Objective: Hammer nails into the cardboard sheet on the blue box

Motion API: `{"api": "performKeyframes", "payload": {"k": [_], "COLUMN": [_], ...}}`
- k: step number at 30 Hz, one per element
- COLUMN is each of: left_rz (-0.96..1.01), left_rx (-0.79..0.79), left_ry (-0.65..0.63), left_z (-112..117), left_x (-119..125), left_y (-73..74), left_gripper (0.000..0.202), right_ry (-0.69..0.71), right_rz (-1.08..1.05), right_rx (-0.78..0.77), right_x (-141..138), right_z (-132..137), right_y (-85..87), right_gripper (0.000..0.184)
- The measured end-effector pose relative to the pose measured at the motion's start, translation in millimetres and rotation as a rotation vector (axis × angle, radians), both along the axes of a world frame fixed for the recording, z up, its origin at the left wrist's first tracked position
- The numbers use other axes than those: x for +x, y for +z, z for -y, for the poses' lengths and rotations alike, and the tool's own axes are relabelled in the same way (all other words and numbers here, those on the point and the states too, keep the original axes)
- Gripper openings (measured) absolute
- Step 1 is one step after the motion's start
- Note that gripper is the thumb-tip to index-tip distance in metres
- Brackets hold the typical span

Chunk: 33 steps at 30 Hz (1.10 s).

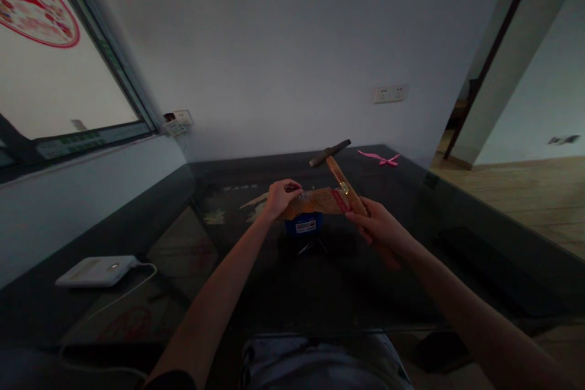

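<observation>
The background is filled by a pale wall (283, 55), against which a glossy black table (205, 311) is set. At the left, a window (77, 73) is marked with a round red decal (36, 0). On the table's middle, a hammer (342, 180) is gripped by its wooden handle in the right hand (379, 225) — the fingers are wrapped closed around it, and its dark head is raised up and away from the person. A tan packet with red print (322, 200) is stretched between the hands, just above a blue container (302, 224) with a white label; whether the two are touching cannot be told. The packet's left end is pinched by the left hand (281, 197), its fingers bent and nearly closed; its right end is met by the right fingertips. A white power bank (98, 271) is laid at the left, a double wall socket (390, 94) is mounted behind, and a pink ribbon (381, 159) is left near the far edge.
</observation>
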<state>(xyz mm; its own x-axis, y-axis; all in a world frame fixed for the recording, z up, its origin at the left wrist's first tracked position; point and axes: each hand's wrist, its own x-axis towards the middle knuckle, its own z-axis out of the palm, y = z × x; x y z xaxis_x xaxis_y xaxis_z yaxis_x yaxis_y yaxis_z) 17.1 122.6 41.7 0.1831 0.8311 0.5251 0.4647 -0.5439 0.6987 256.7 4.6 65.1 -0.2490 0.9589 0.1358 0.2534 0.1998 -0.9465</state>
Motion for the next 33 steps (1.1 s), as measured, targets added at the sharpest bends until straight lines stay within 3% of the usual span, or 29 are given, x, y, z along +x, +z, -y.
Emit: {"api": "performKeyframes", "payload": {"k": [6,11,18,23,29,33], "left_rz": [0.031,-0.033,-0.087,-0.082,-0.122,-0.142], "left_rx": [-0.08,-0.095,-0.122,-0.117,-0.114,-0.092], "left_ry": [-0.011,0.03,0.036,0.042,0.06,0.062], "left_z": [-10,-13,-14,-15,-14,-14], "left_x": [-4,-6,-7,-5,-5,-4], "left_y": [-8.9,-10.6,-10.3,-11.7,-11.9,-10.8], "left_gripper": [0.016,0.017,0.017,0.015,0.016,0.014], "right_ry": [0.06,0.088,0.162,0.129,0.146,0.134], "right_rz": [0.274,0.421,0.576,0.573,0.575,0.581], "right_rx": [0.043,0.119,0.05,0.084,0.025,0.067], "right_x": [8,9,7,5,3,5], "right_z": [-10,-13,-16,-13,-13,-12], "right_y": [39.5,59.8,67.5,74.3,70.0,69.5], "right_gripper": [0.019,0.016,0.014,0.012,0.014,0.014]}}
